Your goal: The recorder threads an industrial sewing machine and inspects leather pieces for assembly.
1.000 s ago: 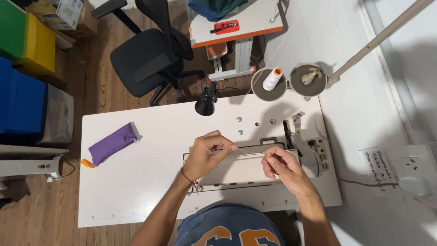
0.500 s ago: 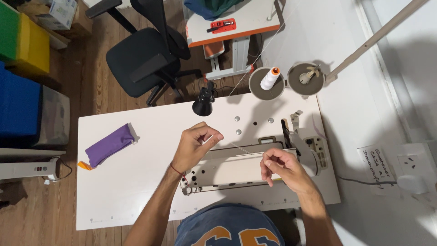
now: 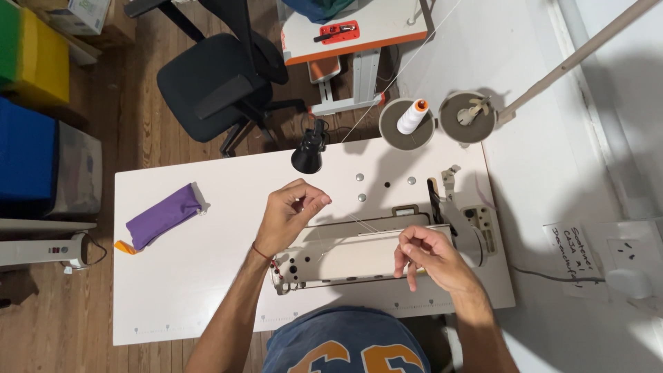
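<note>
Here a single fine thread (image 3: 366, 224) stretches above the white sewing machine (image 3: 359, 255), its ends pinched between the left hand (image 3: 290, 214) and right hand (image 3: 428, 259), fingertips pressed together. It looks light, limp and easily snapped, best gripped near its ends. One thread cone (image 3: 412, 116) stands behind.

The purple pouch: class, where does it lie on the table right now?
In the head view, the purple pouch lies on the white table's left part, well left of the left hand and the sewing machine.
</note>
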